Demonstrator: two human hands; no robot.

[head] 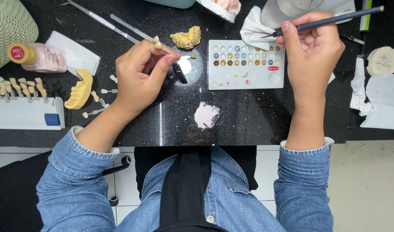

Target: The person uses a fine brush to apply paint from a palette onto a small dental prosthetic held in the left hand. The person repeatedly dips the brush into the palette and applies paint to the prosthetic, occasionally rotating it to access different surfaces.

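My left hand pinches a black-handled tool whose tip carries a small tooth crown. My right hand grips a thin dark brush, its tip touching a stained white tissue. Between the hands lies a white palette with several small wells of colour. A yellow dental cast sits just beyond my left fingers.
A second yellow cast and a tooth shade guide on a white holder lie left, with a pink bottle. Metal instruments lie behind. A pale powder smear marks the black counter. White paper is right.
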